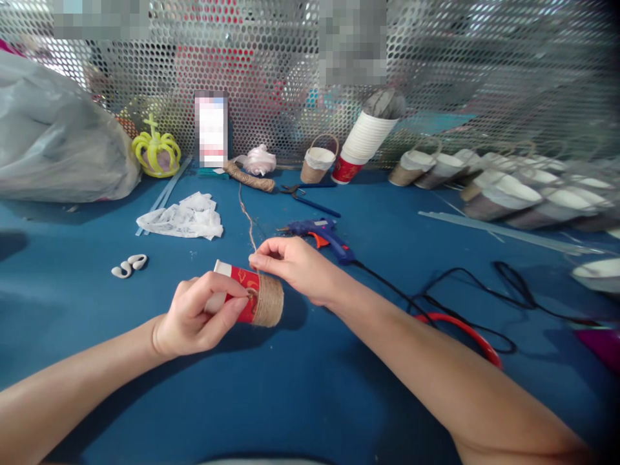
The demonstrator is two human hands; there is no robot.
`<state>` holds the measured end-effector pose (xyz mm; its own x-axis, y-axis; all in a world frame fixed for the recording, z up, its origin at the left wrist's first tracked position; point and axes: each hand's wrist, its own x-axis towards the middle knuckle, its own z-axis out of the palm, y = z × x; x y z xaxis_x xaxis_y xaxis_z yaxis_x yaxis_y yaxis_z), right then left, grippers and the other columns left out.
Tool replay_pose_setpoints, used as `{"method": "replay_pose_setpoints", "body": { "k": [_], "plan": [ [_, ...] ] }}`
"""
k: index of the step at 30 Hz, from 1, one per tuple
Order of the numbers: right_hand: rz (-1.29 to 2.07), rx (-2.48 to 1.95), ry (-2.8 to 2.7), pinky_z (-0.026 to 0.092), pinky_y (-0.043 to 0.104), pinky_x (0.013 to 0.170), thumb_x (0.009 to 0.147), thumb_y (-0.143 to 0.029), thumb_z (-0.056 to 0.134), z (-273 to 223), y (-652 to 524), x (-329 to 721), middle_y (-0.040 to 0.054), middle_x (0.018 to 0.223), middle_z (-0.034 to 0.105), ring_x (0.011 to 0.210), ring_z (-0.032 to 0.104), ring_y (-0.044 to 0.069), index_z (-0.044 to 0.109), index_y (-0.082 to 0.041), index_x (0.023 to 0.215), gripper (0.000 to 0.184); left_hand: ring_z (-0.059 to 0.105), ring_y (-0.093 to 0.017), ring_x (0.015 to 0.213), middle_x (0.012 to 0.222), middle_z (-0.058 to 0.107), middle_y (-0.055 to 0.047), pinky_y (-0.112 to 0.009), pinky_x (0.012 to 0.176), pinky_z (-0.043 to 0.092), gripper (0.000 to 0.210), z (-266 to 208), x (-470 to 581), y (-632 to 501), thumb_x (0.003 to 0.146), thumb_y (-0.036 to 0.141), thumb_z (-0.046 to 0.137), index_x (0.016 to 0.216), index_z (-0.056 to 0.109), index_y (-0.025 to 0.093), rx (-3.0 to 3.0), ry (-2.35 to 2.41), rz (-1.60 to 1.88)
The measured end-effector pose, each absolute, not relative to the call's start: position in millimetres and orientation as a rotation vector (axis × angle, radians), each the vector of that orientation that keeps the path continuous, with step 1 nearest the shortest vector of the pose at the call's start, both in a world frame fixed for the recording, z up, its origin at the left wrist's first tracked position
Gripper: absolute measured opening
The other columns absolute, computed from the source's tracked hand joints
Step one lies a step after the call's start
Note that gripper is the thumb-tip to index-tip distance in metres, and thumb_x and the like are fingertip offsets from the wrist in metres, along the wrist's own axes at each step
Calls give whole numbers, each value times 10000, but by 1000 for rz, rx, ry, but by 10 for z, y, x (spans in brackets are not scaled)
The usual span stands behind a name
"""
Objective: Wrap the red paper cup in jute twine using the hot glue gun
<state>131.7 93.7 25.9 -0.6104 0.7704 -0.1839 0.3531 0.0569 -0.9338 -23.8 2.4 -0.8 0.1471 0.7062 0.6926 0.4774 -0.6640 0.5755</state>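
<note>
A red and white paper cup [236, 279] lies tilted on its side above the blue table, its base end wound with jute twine [271, 302]. My left hand [206, 310] grips the cup, thumb and forefinger pinched at a small loop of twine on the red part. Just above the wound end, my right hand [285, 261] pinches the strand of twine [248, 223]. That strand runs back across the table to a twine hank [249, 177]. Part of the cup is hidden behind my left fingers.
A blue glue gun [320, 232] with a black cord [387, 284] lies right of my hands, pliers [310, 199] behind it. White lace [181, 218] and earbud-like pieces [129, 265] are at left. Stacked cups [368, 139], several small baskets [508, 194] and a phone [211, 129] stand along the mesh.
</note>
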Motion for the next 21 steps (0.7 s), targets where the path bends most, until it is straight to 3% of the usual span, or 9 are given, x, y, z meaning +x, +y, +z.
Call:
{"method": "replay_pose_setpoints", "body": {
  "k": [14,21],
  "plan": [
    [1461,-1091,-1924,393,270,658,715,-325,636,333,964,1365,15,714,627,682,538,132,606,-153,696,176,303,-40,331,437,429,94,-161,348,291,134,-33,-260,34,771,67,536,833,527,186,2219,1141,1519],
    [1480,-1122,-1980,363,263,594,712,-359,634,292,954,1349,-7,648,572,612,484,117,591,-156,676,210,292,-52,312,400,403,100,-174,340,290,142,-6,-246,38,778,73,520,833,524,203,2237,1126,1519]
  ]
}}
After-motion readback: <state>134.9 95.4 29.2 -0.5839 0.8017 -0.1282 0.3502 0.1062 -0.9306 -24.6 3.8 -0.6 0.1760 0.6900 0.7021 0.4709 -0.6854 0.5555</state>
